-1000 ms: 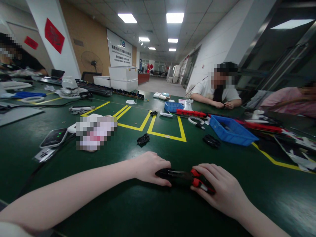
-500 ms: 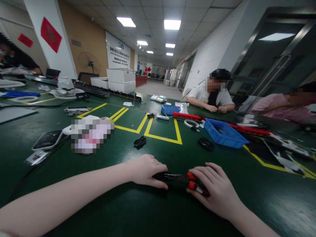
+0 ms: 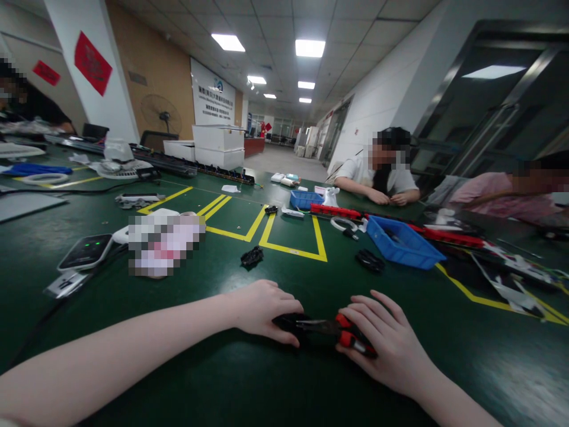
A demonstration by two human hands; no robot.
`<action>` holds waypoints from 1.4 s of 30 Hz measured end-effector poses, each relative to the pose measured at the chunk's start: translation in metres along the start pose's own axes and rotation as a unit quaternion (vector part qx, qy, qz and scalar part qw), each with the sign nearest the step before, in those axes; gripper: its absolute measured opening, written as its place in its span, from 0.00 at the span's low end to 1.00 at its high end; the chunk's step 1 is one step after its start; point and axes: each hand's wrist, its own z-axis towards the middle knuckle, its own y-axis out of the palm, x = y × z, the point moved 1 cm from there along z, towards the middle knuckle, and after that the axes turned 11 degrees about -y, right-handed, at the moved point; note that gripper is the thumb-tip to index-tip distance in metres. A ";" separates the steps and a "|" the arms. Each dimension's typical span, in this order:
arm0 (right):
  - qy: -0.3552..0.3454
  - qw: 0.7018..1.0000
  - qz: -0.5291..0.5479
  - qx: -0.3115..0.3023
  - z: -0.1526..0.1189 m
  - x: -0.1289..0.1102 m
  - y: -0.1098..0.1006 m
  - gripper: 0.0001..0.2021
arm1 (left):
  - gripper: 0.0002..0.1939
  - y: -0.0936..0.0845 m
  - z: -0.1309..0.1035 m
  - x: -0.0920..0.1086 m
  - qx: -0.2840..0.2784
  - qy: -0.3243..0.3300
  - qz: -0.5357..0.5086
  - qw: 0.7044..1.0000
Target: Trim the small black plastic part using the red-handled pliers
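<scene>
My left hand (image 3: 267,311) is closed on a small black part (image 3: 288,322), pinched between thumb and fingers just above the green table. Red-handled pliers (image 3: 344,333) are in my right hand (image 3: 384,338), whose fingers wrap the handles. The pliers' long jaws point left and meet the black part; whether they grip it I cannot tell. Beyond my hands lie a black clump of small parts (image 3: 252,257) and another black bundle (image 3: 370,260), both on the table.
A blue bin (image 3: 404,243) stands right of centre, with a smaller blue bin (image 3: 306,198) behind it. A phone (image 3: 166,246) and a device with a lit screen (image 3: 85,252) lie at left. One person (image 3: 377,172) sits across the table, another (image 3: 502,190) at far right.
The pliers' jaws have shifted very slightly downward at the black part. Both hands keep their hold and stay almost in place.
</scene>
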 end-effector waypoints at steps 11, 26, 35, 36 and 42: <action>0.003 1.000 0.015 -0.002 0.003 -0.001 0.000 0.16 | 0.23 0.000 -0.001 0.000 0.002 0.027 0.014 1.000; -0.011 0.999 0.029 -0.026 0.002 0.001 -0.001 0.17 | 0.24 -0.002 -0.001 0.001 0.007 0.024 0.026 0.999; -0.009 0.999 0.041 -0.032 0.004 0.001 -0.003 0.17 | 0.23 0.000 -0.001 -0.001 0.009 0.009 0.021 1.000; -0.009 0.999 0.042 -0.033 0.004 0.001 -0.003 0.17 | 0.23 0.000 -0.001 0.000 0.010 0.008 0.021 1.000; -0.016 0.999 0.039 -0.025 0.005 0.001 -0.003 0.17 | 0.24 -0.001 -0.001 0.000 0.017 0.010 0.017 1.000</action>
